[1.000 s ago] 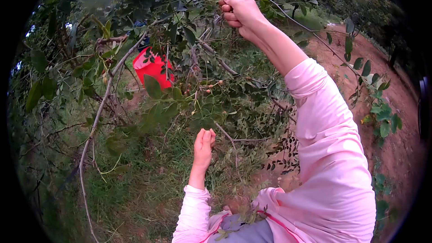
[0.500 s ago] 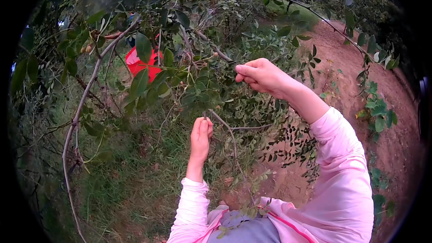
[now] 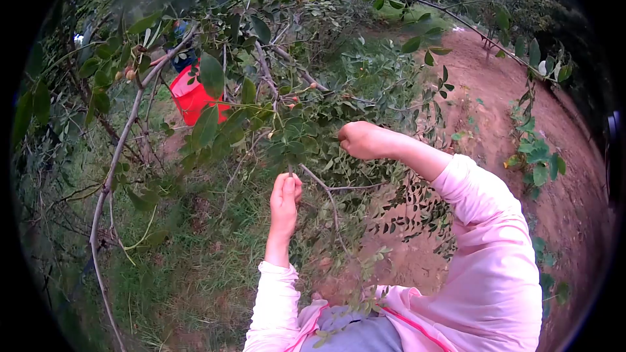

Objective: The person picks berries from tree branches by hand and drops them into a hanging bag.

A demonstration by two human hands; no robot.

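My left hand (image 3: 284, 201) is closed in a pinch on a thin branch (image 3: 291, 171), low in the middle of the view; green leaves (image 3: 293, 140) spread just above it. To the right and higher, my right hand (image 3: 362, 140) has its fingers curled beside the foliage, and what they hold, if anything, is hidden. Small round brownish fruits (image 3: 293, 100) hang among the twigs above my left hand. More such fruits (image 3: 130, 75) sit on a branch at the upper left.
A red bucket (image 3: 194, 99) stands beyond the branches, with someone's dark blue clothing (image 3: 184, 58) partly visible behind it. A long bare branch (image 3: 117, 156) curves down the left side. Another thorny branch (image 3: 443, 10) arches across the upper right, over reddish soil (image 3: 495, 111).
My right hand has come down from the high branches to the leaves near my left hand. My left hand keeps its pinch and has shifted slightly up. The view has shifted a little.
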